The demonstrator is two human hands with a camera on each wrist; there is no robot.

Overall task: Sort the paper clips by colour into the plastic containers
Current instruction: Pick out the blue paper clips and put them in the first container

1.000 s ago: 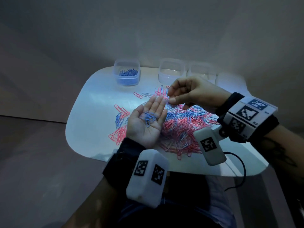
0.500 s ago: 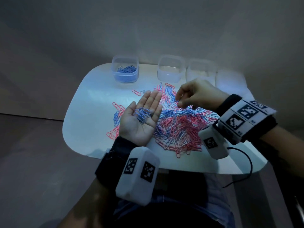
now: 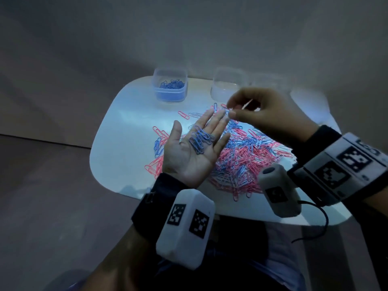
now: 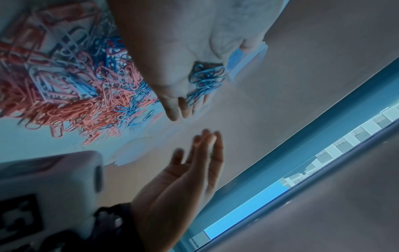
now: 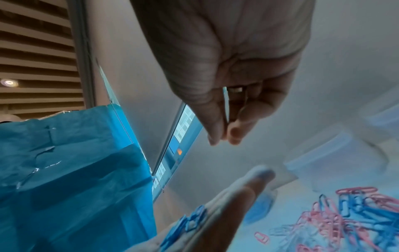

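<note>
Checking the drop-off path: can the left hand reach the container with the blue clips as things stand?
Probably yes. The left hand lies palm-up over the table, carrying blue clips; the container stands beyond it, open-topped, with nothing between.

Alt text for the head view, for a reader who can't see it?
An upturned left hand carries blue paper clips above a mixed pink and blue pile; the right hand pinches one at its fingertips. Behind, one container holds blue clips.

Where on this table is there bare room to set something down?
Bare tabletop lies left of the left hand, below the blue-clip container. The mixed clip pile crowds the middle, under the right hand.
</note>
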